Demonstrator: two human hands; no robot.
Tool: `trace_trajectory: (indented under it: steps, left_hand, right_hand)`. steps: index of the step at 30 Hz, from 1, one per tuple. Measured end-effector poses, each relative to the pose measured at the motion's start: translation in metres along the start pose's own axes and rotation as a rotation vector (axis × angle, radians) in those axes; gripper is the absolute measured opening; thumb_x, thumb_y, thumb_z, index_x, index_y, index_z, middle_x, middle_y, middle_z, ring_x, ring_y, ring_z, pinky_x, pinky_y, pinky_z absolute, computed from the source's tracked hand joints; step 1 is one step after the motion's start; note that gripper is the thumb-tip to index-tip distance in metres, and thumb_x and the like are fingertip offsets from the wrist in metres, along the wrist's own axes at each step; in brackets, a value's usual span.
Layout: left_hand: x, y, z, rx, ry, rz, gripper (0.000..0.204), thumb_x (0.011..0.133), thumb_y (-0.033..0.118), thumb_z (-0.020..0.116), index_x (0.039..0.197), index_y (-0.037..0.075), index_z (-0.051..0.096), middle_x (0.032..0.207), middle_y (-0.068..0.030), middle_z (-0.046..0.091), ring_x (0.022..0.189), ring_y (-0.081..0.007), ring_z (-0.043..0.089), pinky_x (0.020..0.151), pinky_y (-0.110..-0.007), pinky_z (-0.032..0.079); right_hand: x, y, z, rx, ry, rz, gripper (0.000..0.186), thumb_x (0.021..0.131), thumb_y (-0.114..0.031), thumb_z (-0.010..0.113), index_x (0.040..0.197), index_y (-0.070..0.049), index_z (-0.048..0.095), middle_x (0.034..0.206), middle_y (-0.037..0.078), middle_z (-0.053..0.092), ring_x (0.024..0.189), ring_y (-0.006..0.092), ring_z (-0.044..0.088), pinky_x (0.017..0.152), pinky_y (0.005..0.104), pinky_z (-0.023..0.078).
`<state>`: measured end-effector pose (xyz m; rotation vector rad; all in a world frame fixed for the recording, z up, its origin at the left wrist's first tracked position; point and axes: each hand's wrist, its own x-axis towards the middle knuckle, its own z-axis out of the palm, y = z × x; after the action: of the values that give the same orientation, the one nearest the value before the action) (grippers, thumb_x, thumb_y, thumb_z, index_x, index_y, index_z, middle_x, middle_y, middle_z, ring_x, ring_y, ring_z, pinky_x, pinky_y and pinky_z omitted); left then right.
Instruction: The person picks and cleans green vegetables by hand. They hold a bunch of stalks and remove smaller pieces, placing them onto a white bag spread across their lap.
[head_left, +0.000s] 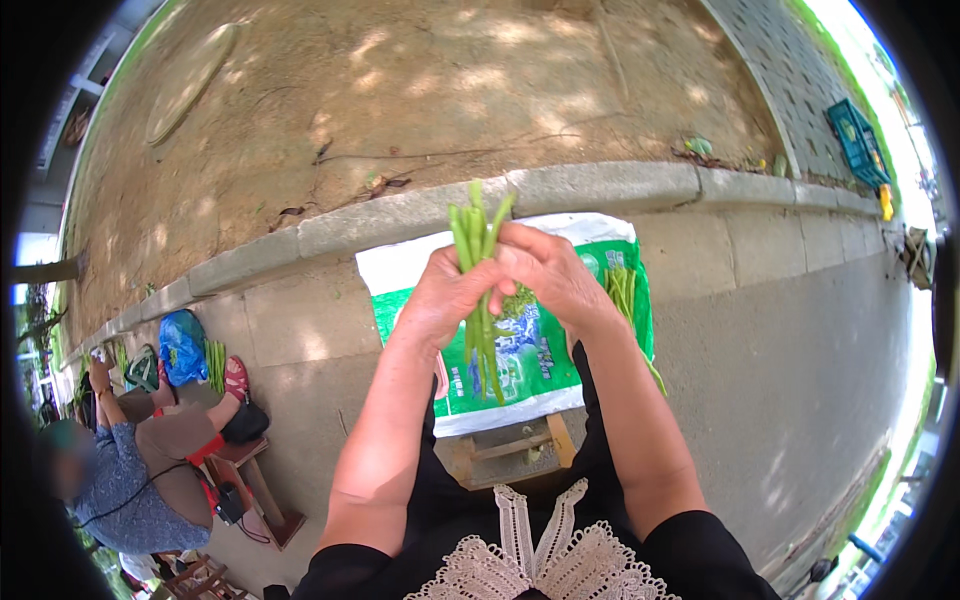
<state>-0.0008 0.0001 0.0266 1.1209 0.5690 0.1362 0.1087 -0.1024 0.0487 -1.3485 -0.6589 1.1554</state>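
Note:
My left hand (445, 300) is closed round a small bundle of long green stalks (485, 350), held upright in front of me. My right hand (540, 275) is closed at the same bundle, its fingers meeting the left hand's; part of its grip is hidden. Beneath both hands lies a green and white plastic sack (400, 265), spread flat over a low wooden support (555, 440) at my knees. More green stalks (625, 310) lie on the sack's right side, beyond my right wrist.
At left a seated co-worker (150, 460) has a wooden stool (255, 490), a blue plastic bag (182, 350) and more stalks (215, 365) nearby. A concrete kerb (620, 185) borders the dirt ground (450, 80) ahead. A green crate (855, 140) stands at the far right.

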Motion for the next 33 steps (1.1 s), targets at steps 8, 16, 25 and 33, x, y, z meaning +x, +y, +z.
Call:
trace_trajectory:
  steps: [8, 16, 25, 33]
  left_hand:
    - [-0.011, 0.000, 0.006, 0.248, -0.130, -0.098, 0.010, 0.072, 0.007, 0.062, 0.080, 0.002, 0.059, 0.064, -0.0019, 0.058, 0.057, -0.0091, 0.054, 0.049, -0.023, 0.043]
    - [-0.009, -0.002, -0.001, 0.399, -0.226, -0.085, 0.020, 0.069, 0.016, 0.067, 0.073, 0.002, 0.055, 0.062, -0.0020, 0.056, 0.057, -0.0074, 0.050, 0.052, -0.024, 0.040]
    - [-0.011, -0.008, -0.030, 1.130, 0.076, 0.070, 0.024, 0.069, 0.015, 0.066, 0.089, 0.003, 0.059, 0.075, -0.0091, 0.062, 0.063, -0.0205, 0.058, 0.061, -0.030, 0.046]
    - [-0.005, -0.003, -0.006, 0.591, 0.071, 0.235, 0.038, 0.076, 0.013, 0.065, 0.111, 0.003, 0.052, 0.100, -0.0065, 0.060, 0.089, -0.0140, 0.055, 0.081, -0.028, 0.045]
  right_hand:
    - [0.006, -0.004, 0.016, -0.126, -0.017, 0.286, 0.048, 0.074, -0.035, 0.066, 0.105, 0.001, 0.055, 0.070, 0.003, 0.059, 0.053, 0.0126, 0.055, 0.046, 0.0241, 0.042]
    - [0.007, 0.004, -0.016, 0.503, 0.426, -0.013, 0.017, 0.088, -0.022, 0.052, 0.083, -0.005, 0.054, 0.072, 0.004, 0.057, 0.066, 0.0169, 0.056, 0.062, 0.0339, 0.047]
    - [0.003, -0.001, -0.086, 0.802, 0.712, -0.301, 0.015, 0.086, -0.019, 0.054, 0.079, -0.006, 0.050, 0.066, 0.005, 0.051, 0.059, 0.0178, 0.052, 0.054, 0.0335, 0.044]
    - [0.010, -0.001, -0.024, 0.435, 0.505, -0.110, 0.023, 0.083, -0.020, 0.058, 0.090, 0.001, 0.052, 0.064, 0.006, 0.052, 0.053, 0.0150, 0.052, 0.049, 0.0281, 0.044]
